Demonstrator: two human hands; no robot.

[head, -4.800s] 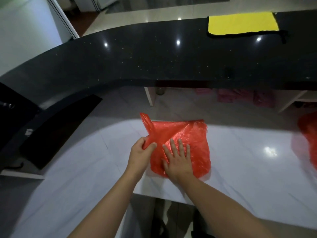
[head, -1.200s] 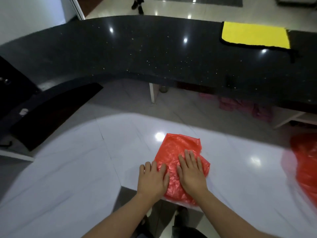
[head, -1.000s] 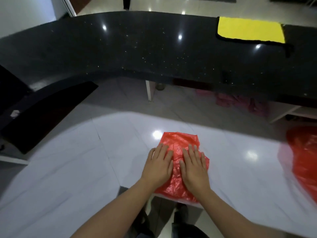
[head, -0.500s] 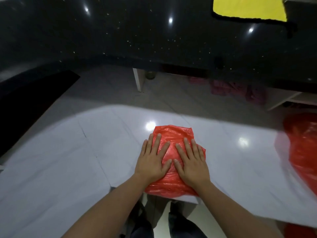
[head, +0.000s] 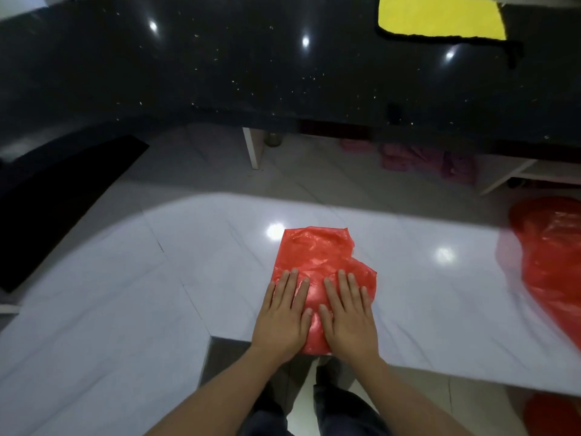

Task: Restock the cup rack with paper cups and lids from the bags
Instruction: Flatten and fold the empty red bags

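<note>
The near part of the folded red plastic bag [head: 317, 256] is covered by both hands, so its lower edge is seen only between the wrists, at the front rim of the white counter [head: 188, 278] in the lower middle of the frame. The left hand [head: 283, 319] and the right hand [head: 347, 316] are laid flat side by side on the bag, fingers straight and slightly spread, pressing it down. What is inside the bag cannot be told. At the right edge of the frame a second red bag [head: 553, 247] is cut off and blurred. A yellow cloth [head: 440, 17] is placed on the black raised counter [head: 220, 73] at the upper right, and its top is cut by the frame. Under this dark ledge some pink things [head: 427, 155] are seen in shadow, too dim to be named. A black flat panel [head: 56, 196] is seen at the left.
</note>
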